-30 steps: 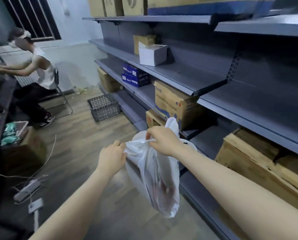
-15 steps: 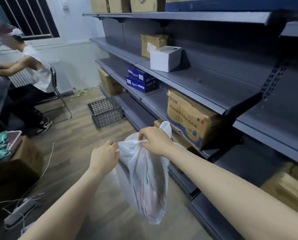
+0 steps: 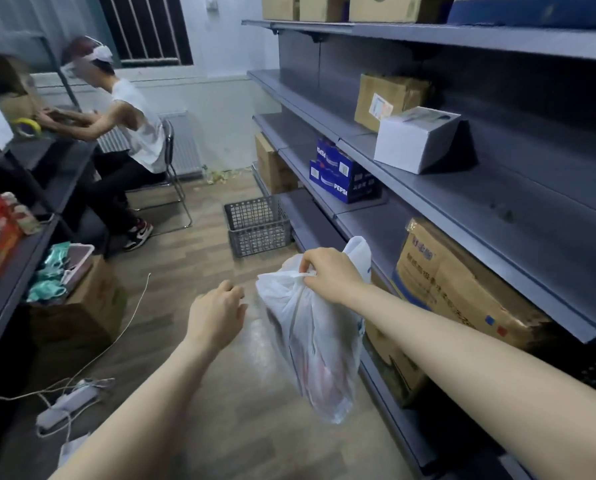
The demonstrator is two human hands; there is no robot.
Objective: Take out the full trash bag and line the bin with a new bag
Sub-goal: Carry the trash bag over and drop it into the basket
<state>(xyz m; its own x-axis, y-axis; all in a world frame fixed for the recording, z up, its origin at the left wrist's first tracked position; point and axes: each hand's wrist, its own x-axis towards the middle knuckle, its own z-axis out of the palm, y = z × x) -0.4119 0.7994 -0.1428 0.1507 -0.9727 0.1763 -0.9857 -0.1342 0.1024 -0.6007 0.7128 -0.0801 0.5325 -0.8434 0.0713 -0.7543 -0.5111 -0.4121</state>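
A white, half-transparent trash bag [image 3: 317,344] with reddish contents hangs in the air over the wooden floor, in front of the lower shelves. My right hand [image 3: 329,273] grips its gathered top, and a loose handle sticks up behind the knuckles. My left hand [image 3: 217,315] hovers a short way left of the bag, apart from it, with loosely curled fingers that hold nothing. No bin is in view.
Grey metal shelving [image 3: 445,188] with cardboard boxes lines the right side. A grey mesh basket [image 3: 256,225] stands on the floor ahead. A person sits on a chair [image 3: 172,168] at the far left. A power strip [image 3: 66,403] and cables lie on the floor left.
My left hand has let go of the bag's top and moved left. The bag now hangs from my right hand alone. The view has swung left along the aisle.
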